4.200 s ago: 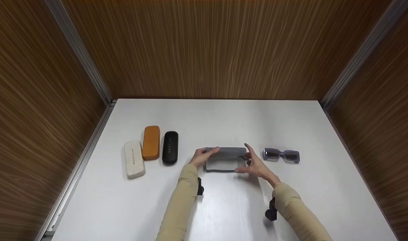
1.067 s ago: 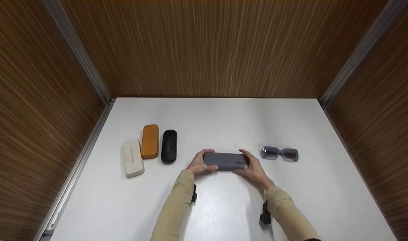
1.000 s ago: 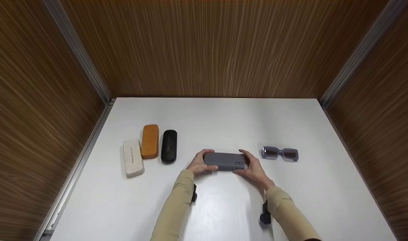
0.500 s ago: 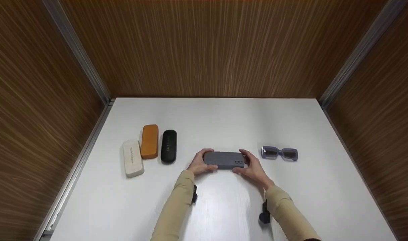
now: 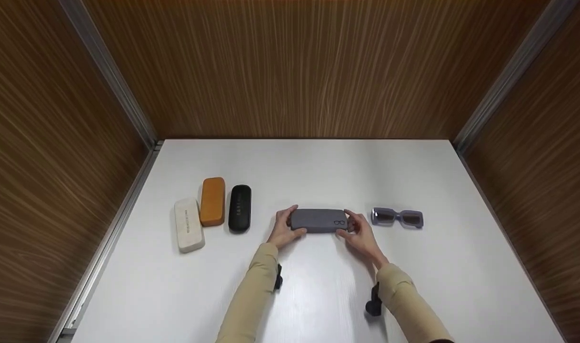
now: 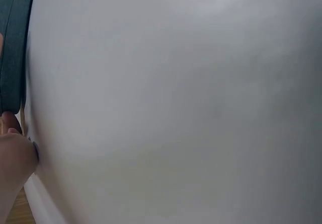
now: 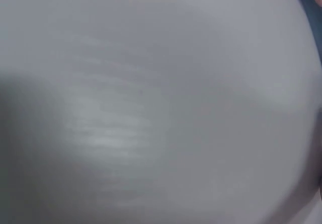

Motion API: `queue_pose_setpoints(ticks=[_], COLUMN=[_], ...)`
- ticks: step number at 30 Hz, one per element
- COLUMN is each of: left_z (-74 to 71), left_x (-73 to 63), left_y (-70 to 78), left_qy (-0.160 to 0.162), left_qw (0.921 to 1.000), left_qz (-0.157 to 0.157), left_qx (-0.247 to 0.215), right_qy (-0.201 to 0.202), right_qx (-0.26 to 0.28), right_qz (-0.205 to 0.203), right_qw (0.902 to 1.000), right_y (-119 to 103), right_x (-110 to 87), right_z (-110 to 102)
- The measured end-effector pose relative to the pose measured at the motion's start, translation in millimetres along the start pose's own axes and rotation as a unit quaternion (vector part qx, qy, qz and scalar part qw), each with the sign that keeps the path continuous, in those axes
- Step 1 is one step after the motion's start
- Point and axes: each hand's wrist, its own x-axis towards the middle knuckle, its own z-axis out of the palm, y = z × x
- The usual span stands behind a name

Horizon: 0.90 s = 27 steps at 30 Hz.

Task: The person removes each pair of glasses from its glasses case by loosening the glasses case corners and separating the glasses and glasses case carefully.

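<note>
In the head view a grey glasses case (image 5: 318, 220) with a small spectacles mark on its lid is closed and lies crosswise between both hands. My left hand (image 5: 283, 228) grips its left end, thumb along the front edge. At the other end my right hand (image 5: 362, 234) holds it the same way, thumb in front and fingers behind. The left wrist view catches the case's side (image 6: 15, 48) at its left edge, close over the white surface. Sunglasses (image 5: 397, 217) with a bluish-purple frame lie to the right of my right hand.
Three more glasses cases lie on the left of the white table (image 5: 309, 166): a cream one (image 5: 189, 226), an orange one (image 5: 213, 201) and a black one (image 5: 240, 208). Wood-grain panels (image 5: 290, 71) wall the table at the back and both sides.
Earlier the grey case stood with its lid open between my hands; it has since been closed. In the last half second both hands have shifted it slightly away from me.
</note>
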Motion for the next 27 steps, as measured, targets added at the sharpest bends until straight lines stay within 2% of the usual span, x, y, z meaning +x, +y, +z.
queue_pose_setpoints(ticks=[3,5,10,12,19,27], left_z=[1.4,2.6,5.4,5.9,6.3,4.6], left_x=[2.1,2.7,2.8,2.7,2.9,4.2], left_y=[-0.6,-0.4,0.5,0.6,1.2,1.5], left_qy=[0.018,0.031,0.055,0.061,0.066,0.063], left_qw=[0.9998,0.9995,0.9984,0.9981,0.9973,0.9959], left_qz=[-0.006,-0.008,-0.01,-0.012,-0.024,-0.042], left_qx=[-0.003,-0.001,0.001,-0.003,-0.02,-0.049], right_qy=[0.013,0.012,0.01,0.013,0.004,-0.004], right_qx=[0.024,0.044,0.082,0.076,0.079,0.057], right_qz=[-0.001,-0.002,0.0,0.008,0.024,0.046], right_qw=[0.9996,0.999,0.9966,0.997,0.9966,0.9973], right_y=[-0.8,-10.8,-10.6,-1.8,-4.5,-7.1], right_x=[1.2,-1.5,-2.3,0.0,-0.1,0.4], right_z=[1.4,-0.7,-1.0,1.3,1.4,-0.3])
